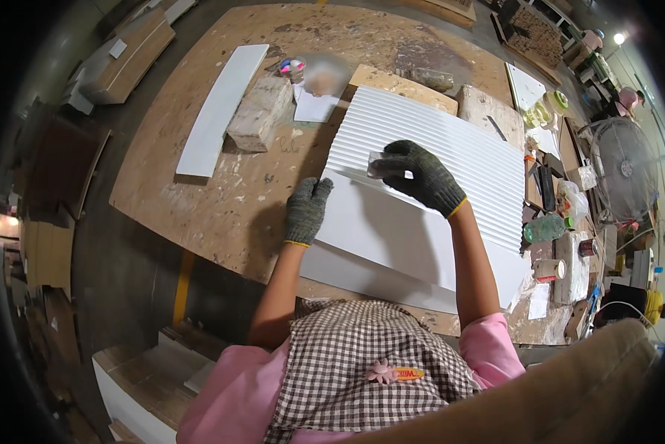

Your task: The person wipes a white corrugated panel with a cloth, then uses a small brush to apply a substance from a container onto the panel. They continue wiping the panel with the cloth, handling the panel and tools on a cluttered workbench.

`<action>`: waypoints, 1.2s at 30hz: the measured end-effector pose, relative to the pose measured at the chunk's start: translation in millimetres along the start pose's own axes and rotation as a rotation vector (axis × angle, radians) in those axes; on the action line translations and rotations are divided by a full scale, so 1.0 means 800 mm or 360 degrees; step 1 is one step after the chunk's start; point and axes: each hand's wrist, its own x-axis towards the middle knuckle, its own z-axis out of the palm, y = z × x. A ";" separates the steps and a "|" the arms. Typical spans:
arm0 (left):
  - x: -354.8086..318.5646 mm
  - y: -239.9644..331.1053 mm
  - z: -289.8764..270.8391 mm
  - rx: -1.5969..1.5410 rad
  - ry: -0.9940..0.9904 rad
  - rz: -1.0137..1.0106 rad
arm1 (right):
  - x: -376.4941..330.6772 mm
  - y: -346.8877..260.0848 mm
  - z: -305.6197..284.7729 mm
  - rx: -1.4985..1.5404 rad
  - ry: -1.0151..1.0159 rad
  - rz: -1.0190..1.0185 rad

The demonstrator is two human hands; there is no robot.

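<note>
A white panel (377, 222) lies on the workbench in front of me, flat on its near part and ribbed with parallel grooves (436, 140) on its far part. My left hand (307, 212), in a dark grey-green knit glove, grips the panel's left edge. Gloved the same way, my right hand (426, 175) is over the panel near where the grooves begin. Between its thumb and fingers is a small greyish block (379, 165); its underside is hidden. Another white panel (362, 277) shows beneath the near edge of the first.
A long white board (223, 111) and a paint-smeared block (261, 115) lie on the left of the workbench (177, 200). Beyond the panel are a wooden strip (366, 76) and a clear jar (430, 78). Cups (549, 270), a green-tinted bottle (544, 229) and a fan (623, 169) stand right.
</note>
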 end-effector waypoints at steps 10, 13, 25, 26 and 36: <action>0.004 -0.004 0.001 0.0015 -0.0078 -0.0112 | 0.022 0.010 0.024 -0.0091 -0.0201 -0.0080; 0.003 -0.004 0.000 -0.0007 -0.0085 -0.0103 | 0.019 0.006 0.010 -0.0118 -0.0257 -0.0024; 0.002 -0.002 0.001 -0.0036 -0.0077 -0.0125 | 0.026 0.007 0.006 -0.0046 -0.0352 -0.0034; 0.002 -0.004 0.001 -0.0036 -0.0077 -0.0128 | 0.026 0.010 0.004 -0.0031 -0.0407 -0.0049; 0.002 0.004 -0.001 -0.0001 -0.0058 -0.0078 | 0.022 0.017 0.003 0.0049 -0.0390 0.0065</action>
